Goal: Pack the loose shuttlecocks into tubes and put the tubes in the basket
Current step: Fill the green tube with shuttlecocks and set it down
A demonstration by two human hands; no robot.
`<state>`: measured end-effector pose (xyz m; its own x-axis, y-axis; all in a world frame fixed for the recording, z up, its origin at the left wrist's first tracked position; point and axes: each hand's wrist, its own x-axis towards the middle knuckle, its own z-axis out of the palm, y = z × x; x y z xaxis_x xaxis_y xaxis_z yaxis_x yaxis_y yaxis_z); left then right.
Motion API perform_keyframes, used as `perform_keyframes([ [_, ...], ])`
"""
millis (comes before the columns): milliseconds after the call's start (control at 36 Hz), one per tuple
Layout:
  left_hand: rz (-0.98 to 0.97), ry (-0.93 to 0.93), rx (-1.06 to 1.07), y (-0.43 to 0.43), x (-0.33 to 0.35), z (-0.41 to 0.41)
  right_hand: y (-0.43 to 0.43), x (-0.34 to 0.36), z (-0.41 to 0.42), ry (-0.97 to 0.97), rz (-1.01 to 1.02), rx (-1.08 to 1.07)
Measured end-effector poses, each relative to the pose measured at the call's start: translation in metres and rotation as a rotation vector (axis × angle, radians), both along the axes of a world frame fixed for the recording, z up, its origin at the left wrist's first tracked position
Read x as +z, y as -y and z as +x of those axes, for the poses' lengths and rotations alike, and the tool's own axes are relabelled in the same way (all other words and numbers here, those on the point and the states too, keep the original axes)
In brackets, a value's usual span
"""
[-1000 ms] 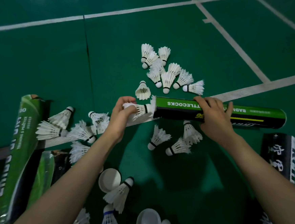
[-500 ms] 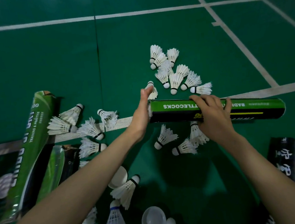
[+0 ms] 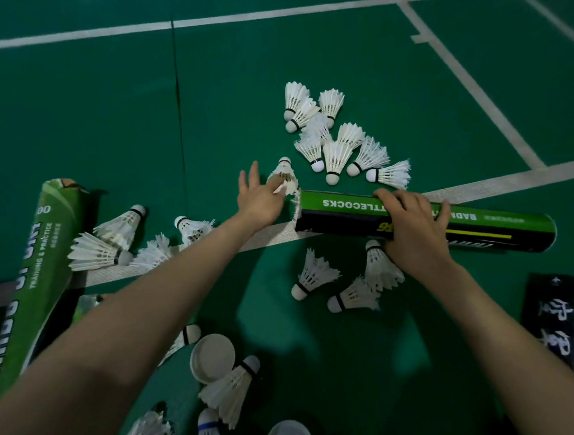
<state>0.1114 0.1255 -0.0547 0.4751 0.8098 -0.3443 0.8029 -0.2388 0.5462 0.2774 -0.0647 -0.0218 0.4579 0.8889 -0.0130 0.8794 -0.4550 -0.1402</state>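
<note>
I note the court floor (image 3: 98, 112) as matt green, its white line (image 3: 270, 239) coarse-textured. The tube (image 3: 340, 209) has a printed, slightly glossy skin. Shuttlecocks (image 3: 335, 151) show white feather skirts, some frayed. The lid (image 3: 212, 357) looks smooth white plastic.

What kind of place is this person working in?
Most likely an indoor badminton court: a green sports floor painted with white court lines, feather shuttlecocks scattered across it, and a green tube printed with the word "shuttlecocks".
</note>
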Motion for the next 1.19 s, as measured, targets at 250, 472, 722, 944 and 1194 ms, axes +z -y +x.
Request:
perform_keyframes([
  [250,0.143,0.223,0.114,-0.009,-0.023,0.006,0.006,0.007,0.010,-0.042,0.004,-0.046],
  [472,-0.011,0.749,0.515,0.022,0.003,-0.010,0.014,0.011,0.014,-0.028,0.005,-0.063],
  [722,-0.434,1.102,0.682,0.052,0.032,-0.041,0.018,0.015,0.005,-0.017,0.003,-0.045],
  [944,-0.413,0.995,0.576,0.075,0.050,-0.048,0.019,0.030,-0.008,-0.057,0.096,-0.015],
  [1194,-0.335,0.789,0.403,0.085,0.054,-0.060,0.027,0.043,-0.019,0.001,0.068,0.028],
])
